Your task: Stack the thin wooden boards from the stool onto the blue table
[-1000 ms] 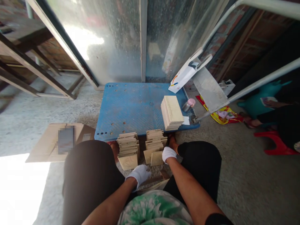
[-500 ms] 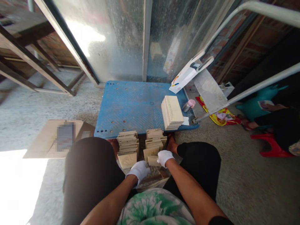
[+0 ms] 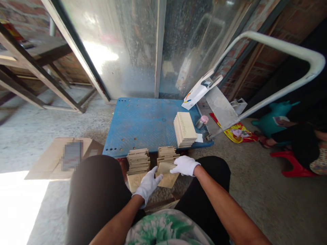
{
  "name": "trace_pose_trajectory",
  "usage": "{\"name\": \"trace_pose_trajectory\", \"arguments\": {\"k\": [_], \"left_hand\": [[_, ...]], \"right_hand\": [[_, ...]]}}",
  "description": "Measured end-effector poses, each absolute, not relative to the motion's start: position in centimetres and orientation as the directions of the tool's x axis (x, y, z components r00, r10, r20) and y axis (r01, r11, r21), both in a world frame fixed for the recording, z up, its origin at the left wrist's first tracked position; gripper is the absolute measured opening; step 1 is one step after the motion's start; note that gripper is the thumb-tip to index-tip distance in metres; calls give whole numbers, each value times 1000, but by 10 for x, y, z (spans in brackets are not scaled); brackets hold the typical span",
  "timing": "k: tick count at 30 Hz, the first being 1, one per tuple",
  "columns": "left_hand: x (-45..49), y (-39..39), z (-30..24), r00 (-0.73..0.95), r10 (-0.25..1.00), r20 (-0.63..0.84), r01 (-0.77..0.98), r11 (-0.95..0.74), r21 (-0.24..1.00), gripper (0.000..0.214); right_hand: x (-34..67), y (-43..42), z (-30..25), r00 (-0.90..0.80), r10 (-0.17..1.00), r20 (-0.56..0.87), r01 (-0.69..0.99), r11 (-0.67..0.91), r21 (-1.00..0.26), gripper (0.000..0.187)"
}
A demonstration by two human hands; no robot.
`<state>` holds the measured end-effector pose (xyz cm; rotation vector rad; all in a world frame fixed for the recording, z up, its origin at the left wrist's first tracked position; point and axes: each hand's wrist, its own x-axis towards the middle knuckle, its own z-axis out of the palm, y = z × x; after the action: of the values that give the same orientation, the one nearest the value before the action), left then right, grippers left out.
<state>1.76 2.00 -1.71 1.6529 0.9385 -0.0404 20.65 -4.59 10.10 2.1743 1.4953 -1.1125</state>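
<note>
Both hands gloved, between knees, at near edge of blue platform cart [image 3: 143,126]. Right hand [image 3: 185,165] closed over top edge of loose tile [image 3: 167,170]; left hand [image 3: 148,183] half open, fingertips touching same tile from left side. Step, as I judge: taking one tile from floor stacks. Left tile stack [image 3: 138,160] and right tile stack [image 3: 167,154] stand on concrete floor [image 3: 255,190], just beside cart edge. Next move needs firm two-hand grip, clean lift. Finished tile pile [image 3: 185,129] lies at cart's right edge. Glass panel [image 3: 133,47] behind; cardboard [image 3: 51,160] left.
</note>
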Motion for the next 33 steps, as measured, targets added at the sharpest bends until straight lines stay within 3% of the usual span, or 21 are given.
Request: {"name": "trace_pose_trajectory", "arguments": {"k": [5, 12, 17, 27, 30, 33], "left_hand": [[22, 18, 0, 726, 526, -442, 306, 328, 894, 63], [27, 21, 37, 655, 563, -504, 262, 456, 850, 50], [45, 40, 45, 558, 607, -566, 160, 590, 791, 50], [119, 145, 51, 376, 818, -436, 258, 359, 897, 53], [144, 175, 32, 343, 830, -440, 282, 356, 891, 51], [165, 197, 9, 288, 861, -419, 377, 300, 876, 39]], "right_hand": [[230, -33, 131, 173, 694, -699, 739, -561, -373, 59], [243, -4, 137, 194, 787, -586, 549, -582, -600, 57], [261, 24, 120, 351, 832, -429, 207, -516, -831, 53], [312, 55, 90, 689, 579, -436, -323, -293, -900, 30], [319, 60, 89, 736, 510, -445, -379, -235, -895, 26], [323, 66, 93, 745, 523, -414, -347, -226, -910, 28]]}}
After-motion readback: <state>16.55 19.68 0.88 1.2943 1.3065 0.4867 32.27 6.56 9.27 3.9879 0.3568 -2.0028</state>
